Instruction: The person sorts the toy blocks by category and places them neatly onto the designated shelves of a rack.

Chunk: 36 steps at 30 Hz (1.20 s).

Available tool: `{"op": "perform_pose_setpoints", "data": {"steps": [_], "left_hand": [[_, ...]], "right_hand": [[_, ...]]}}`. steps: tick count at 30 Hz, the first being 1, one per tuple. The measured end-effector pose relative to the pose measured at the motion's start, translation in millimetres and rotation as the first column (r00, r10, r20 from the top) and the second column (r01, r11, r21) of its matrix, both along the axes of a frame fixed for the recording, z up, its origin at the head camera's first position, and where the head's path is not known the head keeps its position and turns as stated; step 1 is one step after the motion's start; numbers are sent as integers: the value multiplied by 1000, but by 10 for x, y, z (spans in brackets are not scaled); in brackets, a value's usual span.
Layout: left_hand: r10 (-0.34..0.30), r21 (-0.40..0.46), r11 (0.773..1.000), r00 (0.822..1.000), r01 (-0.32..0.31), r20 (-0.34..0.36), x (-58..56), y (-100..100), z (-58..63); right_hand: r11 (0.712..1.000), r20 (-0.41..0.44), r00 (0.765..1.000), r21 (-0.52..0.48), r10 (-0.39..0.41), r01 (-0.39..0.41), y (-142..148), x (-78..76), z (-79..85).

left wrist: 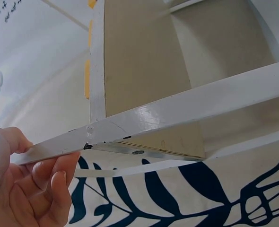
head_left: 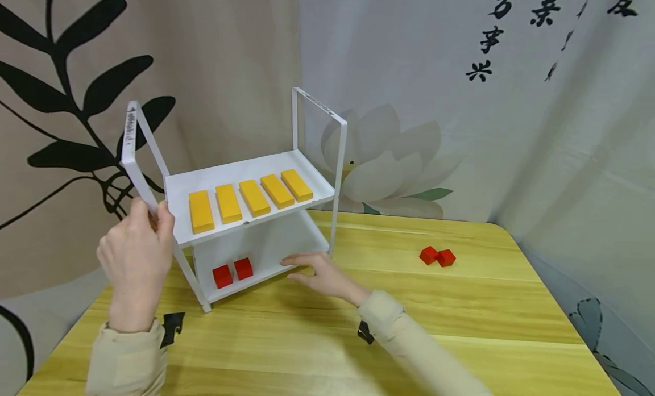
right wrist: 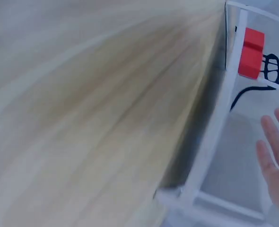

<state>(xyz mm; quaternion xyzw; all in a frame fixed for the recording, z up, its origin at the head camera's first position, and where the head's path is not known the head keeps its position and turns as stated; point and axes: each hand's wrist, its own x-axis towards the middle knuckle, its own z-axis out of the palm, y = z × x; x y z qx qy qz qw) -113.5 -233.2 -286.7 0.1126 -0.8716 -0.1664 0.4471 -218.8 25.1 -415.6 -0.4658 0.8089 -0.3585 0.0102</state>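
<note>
My left hand [head_left: 135, 259] grips the left side frame of a white two-tier shelf rack [head_left: 271, 237], thumb and fingers around the narrow bar [left wrist: 54, 147]. Several yellow rectangular blocks [head_left: 254, 198] lie in a row on the upper tier. Toward the left of the lower tier, two red cubes [head_left: 222, 276] sit side by side with a small gap. My right hand [head_left: 324, 278] is at the front edge of that tier, right of the cubes. Its fingers [right wrist: 273, 135] are extended and hold nothing in the right wrist view.
Two more red cubes [head_left: 428, 255] lie close together on the wooden table [head_left: 460, 316], to the right of the rack. Behind the table hangs a printed curtain [head_left: 399, 55] with leaves, a flower and black characters.
</note>
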Motion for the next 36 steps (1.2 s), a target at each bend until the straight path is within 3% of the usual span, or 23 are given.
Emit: {"op": "perform_pose_setpoints", "data": {"steps": [10,18,30,36], "left_hand": [[1,-7,1000,1000,-1,4,15,-15,-13],[0,-6,1000,1000,0,-1,10,-15,-14],[-4,1,1000,1000,4,17,7,-9,-10],[-11,2,1000,1000,11,9,1,-6,-6]], "right_hand": [[997,38,999,71,8,-11,708,54,54],[996,160,985,69,-67,57,1195,131,-27],[992,173,978,74,-114,102,1794,291,-225],[994,169,982,80,-87,74,2001,335,-330]]}}
